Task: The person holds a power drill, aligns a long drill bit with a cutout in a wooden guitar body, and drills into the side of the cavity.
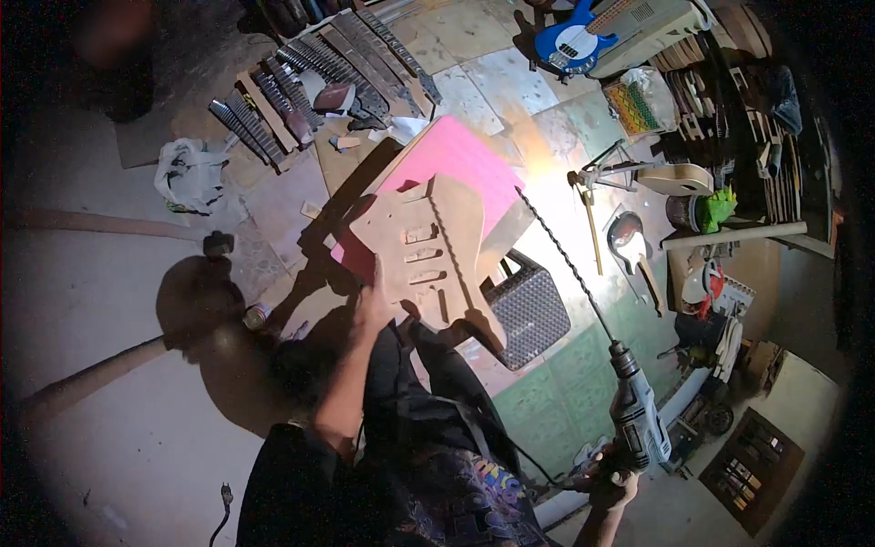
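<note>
An unpainted wooden electric guitar body (390, 239) with routed pickup slots stands tilted in front of me, its lower edge by my legs. My left hand (372, 308) grips its left edge. Down at the lower right, my right hand (612, 483) is wrapped round the handle of a grey power drill (638, 415). A long spiral auger bit (567, 257) reaches from the drill up and left, its tip apart from the guitar body. The bit's shadow runs across the wood. A pink board (469, 157) lies behind the body.
A black-grilled amplifier (536, 314) stands right of the guitar body. Rows of toothed clamp-like pieces (342, 68) lie at the far left. A blue bass guitar (570, 46) is at the back. Wood stock (775, 155) fills the right shelf. A loose plug (226, 497) lies lower left.
</note>
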Demonstrator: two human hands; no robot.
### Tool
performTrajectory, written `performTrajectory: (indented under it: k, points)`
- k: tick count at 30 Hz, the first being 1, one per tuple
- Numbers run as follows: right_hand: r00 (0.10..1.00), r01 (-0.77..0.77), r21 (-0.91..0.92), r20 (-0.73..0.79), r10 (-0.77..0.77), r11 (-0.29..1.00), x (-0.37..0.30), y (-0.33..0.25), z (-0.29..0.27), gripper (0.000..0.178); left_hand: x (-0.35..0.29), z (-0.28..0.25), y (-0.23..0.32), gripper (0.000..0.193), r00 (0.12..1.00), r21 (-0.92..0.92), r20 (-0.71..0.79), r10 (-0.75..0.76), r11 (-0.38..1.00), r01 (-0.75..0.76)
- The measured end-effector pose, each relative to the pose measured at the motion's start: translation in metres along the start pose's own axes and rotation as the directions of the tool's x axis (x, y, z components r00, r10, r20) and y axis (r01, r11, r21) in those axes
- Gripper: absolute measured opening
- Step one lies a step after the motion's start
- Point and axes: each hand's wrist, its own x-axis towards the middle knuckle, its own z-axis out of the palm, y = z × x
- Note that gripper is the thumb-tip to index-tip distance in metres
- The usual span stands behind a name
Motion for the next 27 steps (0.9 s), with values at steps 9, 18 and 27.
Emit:
performTrajectory:
  k: [9, 18, 27]
  points:
    - [0.954, -0.216, 0.254, -0.149, 0.259, 0.943, 0.067, 0.056, 0.022, 0.068, 0.09, -0.005, -0.086, 0.09, 0.965, 0.395, 0.073, 0.252, 0.881, -0.26]
    - [0.921, -0.388, 0.146, 0.012, 0.39, 0.91, 0.115, 0.121, 0.019, 0.067, 0.141, -0.008, -0.129, 0.073, 0.939, 0.495, -0.004, 0.344, 0.816, -0.297]
    - [0.912, -0.406, 0.13, 0.12, 0.392, 0.905, 0.153, 0.164, 0.045, 0.076, 0.168, -0.009, -0.153, 0.068, 0.932, 0.297, -0.098, 0.348, 0.904, -0.306]
